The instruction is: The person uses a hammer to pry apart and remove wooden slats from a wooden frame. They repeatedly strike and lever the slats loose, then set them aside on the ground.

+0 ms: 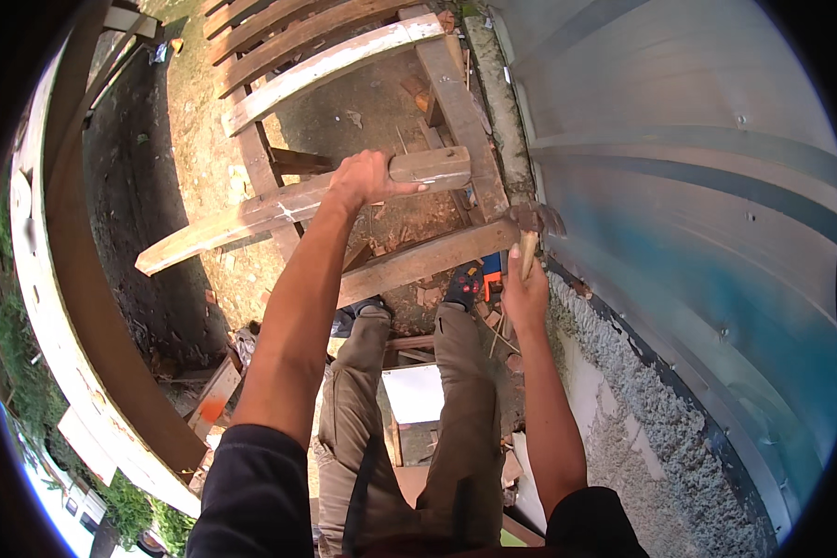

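Note:
My left hand (367,179) is closed over a loose wooden plank (242,218), which lies slantwise across a wooden frame. The plank's right end reaches over the frame's dark side rail (465,112). My right hand (526,290) grips the light wooden handle of a hammer (537,219). The dark metal head is up, by the right end of the nearer crosspiece (428,260); whether it touches the wood I cannot tell. Farther off, a crosspiece with flaking white paint (330,70) spans the frame.
Corrugated metal sheeting (679,186) stands close on the right, above a rough concrete ledge (623,400). Several slats (288,37) continue the frame at the back. A tool with an orange part (492,284) lies near my feet among wood scraps. A large white-edged beam (65,307) curves along the left.

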### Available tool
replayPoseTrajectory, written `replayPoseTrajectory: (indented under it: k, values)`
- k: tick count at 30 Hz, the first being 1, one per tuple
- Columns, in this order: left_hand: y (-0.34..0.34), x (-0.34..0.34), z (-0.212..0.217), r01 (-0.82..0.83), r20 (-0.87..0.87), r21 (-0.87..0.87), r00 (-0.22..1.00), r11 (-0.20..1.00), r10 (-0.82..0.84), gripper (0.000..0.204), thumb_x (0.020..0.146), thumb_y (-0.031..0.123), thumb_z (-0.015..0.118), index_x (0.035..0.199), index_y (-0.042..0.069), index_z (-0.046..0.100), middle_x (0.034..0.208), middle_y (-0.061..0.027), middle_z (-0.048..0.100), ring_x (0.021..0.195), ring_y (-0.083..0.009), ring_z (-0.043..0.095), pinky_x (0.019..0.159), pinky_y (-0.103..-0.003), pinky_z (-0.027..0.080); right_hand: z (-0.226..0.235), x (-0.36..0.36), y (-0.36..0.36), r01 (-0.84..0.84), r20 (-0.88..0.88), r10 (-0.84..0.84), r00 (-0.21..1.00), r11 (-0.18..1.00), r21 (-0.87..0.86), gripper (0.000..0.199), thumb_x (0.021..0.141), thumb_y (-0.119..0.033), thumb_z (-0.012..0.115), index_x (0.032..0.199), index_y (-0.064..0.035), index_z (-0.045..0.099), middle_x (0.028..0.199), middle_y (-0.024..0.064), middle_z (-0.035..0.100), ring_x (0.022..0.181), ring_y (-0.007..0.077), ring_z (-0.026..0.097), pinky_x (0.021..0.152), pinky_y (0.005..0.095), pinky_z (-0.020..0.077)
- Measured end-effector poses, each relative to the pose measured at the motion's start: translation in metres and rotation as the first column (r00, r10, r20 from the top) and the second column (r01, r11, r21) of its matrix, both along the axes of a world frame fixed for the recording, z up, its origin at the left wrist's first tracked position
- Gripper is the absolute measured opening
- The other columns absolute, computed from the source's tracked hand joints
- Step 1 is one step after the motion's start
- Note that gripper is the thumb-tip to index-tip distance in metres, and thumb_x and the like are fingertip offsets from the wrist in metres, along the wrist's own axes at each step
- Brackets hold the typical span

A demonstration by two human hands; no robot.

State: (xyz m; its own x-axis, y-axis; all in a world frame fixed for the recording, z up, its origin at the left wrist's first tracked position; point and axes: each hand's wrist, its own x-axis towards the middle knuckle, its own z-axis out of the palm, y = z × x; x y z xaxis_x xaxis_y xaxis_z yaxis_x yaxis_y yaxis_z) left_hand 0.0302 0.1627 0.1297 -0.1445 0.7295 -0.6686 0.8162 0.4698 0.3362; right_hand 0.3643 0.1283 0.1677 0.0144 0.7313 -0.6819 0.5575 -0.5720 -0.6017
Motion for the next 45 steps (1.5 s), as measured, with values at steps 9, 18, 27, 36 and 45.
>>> replayPoseTrajectory:
  k: [9,18,27,36,45]
  values:
    - [-0.078,-0.027,0.073,-0.089,0.115,0.541,0.993,0.836,0.031,0.083,0.061,0.065,0.088,0.107,0.000,0.067,0.114,-0.0233,0.069,0.109,-0.0398,0.066,0.092,-0.049,0.053,0.053,0.005,-0.087,0.095,-0.102,-0.103,0.989,0.993,-0.075,0.035,0.102,-0.039,0.065,0.104,-0.0037,0.060,0.069,-0.0003,0.056,0.044,0.0069,0.047,0.038,0.0261,0.0349]
    - [-0.303,-0.123,0.177,-0.258,0.032,0.900,0.843,0.351,0.537,0.054,0.078,0.019,0.086,0.123,0.002,0.061,0.111,-0.0141,0.069,0.103,-0.0327,0.067,0.091,-0.043,0.053,0.109,-0.044,-0.090,-0.479,-0.062,0.499,0.864,0.855,0.199,0.032,0.101,-0.032,0.069,0.095,-0.0018,0.060,0.072,-0.0006,0.058,0.064,0.0090,0.052,0.058,0.0310,0.0443]
    - [-0.525,-0.225,0.281,-0.703,0.718,0.383,-0.182,-0.600,0.672,0.074,0.098,0.054,0.066,0.140,-0.005,0.051,0.129,-0.0153,0.064,0.115,-0.0207,0.060,0.102,-0.035,0.046,0.153,-0.159,-0.112,-0.807,0.019,0.850,0.526,0.492,0.326,0.037,0.096,-0.033,0.074,0.095,0.0020,0.063,0.078,0.0122,0.067,0.073,0.0233,0.067,0.066,0.0410,0.0509]
    - [-0.635,-0.231,0.176,-0.575,0.722,0.519,-0.100,-0.632,0.684,0.065,0.095,0.046,0.075,0.134,-0.003,0.057,0.126,-0.0138,0.068,0.111,-0.0200,0.064,0.099,-0.035,0.049,0.124,-0.286,-0.218,-0.932,0.103,0.974,0.200,0.157,0.327,0.039,0.099,-0.035,0.068,0.098,0.0034,0.062,0.078,0.0210,0.065,0.068,0.0360,0.061,0.068,0.0467,0.0484]
    - [-0.703,-0.251,0.158,-0.788,0.393,0.457,-0.237,-0.412,0.888,0.089,0.092,0.069,0.061,0.139,-0.007,0.050,0.131,-0.0300,0.065,0.129,-0.0404,0.060,0.107,-0.043,0.046,0.196,-0.437,-0.368,-0.822,-0.053,0.999,-0.003,0.028,0.569,0.028,0.106,-0.023,0.053,0.118,0.0028,0.058,0.081,0.0232,0.065,0.072,0.0363,0.068,0.065,0.0453,0.0502]
